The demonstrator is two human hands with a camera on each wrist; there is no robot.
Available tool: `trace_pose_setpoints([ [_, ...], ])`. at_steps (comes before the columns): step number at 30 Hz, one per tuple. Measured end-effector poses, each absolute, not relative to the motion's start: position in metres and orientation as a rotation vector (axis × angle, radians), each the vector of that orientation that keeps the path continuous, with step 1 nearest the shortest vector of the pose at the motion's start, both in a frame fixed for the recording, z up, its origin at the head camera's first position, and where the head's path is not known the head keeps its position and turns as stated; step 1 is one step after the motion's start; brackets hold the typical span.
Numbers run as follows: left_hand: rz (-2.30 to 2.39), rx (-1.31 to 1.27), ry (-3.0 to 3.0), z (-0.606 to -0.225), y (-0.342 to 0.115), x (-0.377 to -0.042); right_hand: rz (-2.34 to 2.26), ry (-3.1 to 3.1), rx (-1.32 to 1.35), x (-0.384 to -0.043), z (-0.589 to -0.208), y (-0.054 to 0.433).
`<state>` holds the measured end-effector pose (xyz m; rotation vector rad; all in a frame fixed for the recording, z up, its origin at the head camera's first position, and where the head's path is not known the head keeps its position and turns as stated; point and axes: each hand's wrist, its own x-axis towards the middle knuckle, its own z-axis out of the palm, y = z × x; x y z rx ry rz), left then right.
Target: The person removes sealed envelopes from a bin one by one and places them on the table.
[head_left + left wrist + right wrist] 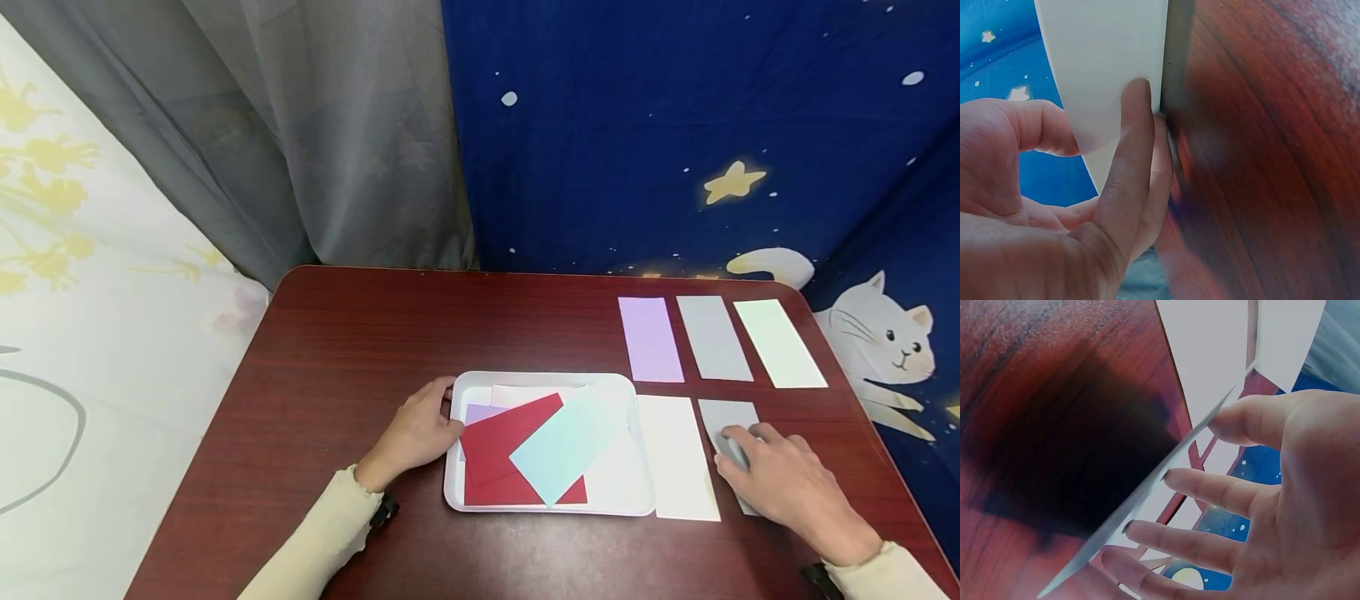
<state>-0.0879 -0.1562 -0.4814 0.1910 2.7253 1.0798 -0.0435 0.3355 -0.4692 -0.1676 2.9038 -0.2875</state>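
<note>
A white tray (637, 492) stands near the table's front, holding a light blue card (562, 450), red paper pieces (495, 442) with faint fold lines, and a purple piece mostly hidden under the red. My left hand (416, 429) grips the tray's left wall; in the left wrist view the thumb and fingers pinch the wall (1104, 50) from opposite sides. To the right, my right hand (791, 475) holds a grey card (723, 412) low over the table. In the right wrist view this card shows nearly edge-on, with thumb and fingertips against it and a dark shadow beneath.
A purple card (651, 340), another grey card (715, 337) and a pale green card (780, 343) lie in a row at the back right. Between the tray and my right hand lies a cream card (678, 458). Curtains (637, 150) hang behind the table.
</note>
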Motion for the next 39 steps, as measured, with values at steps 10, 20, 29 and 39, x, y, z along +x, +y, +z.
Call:
trace_pose_setpoints([
  [10,1.078,0.188,2.718,-0.481,-0.156,-0.088,-0.278,2.925,-0.166,-0.042,-0.474,0.335],
  [20,1.066,0.194,2.721,-0.481,-0.156,-0.088,-0.275,2.957,-0.186,-0.045,-0.471,0.331],
  [29,1.074,0.184,2.718,-0.48,-0.156,-0.088,-0.236,3.037,-0.281,-0.054,-0.461,0.305],
  [39,1.088,0.189,2.715,-0.48,-0.156,-0.088,-0.208,3.09,-0.429,-0.063,-0.446,0.26],
])
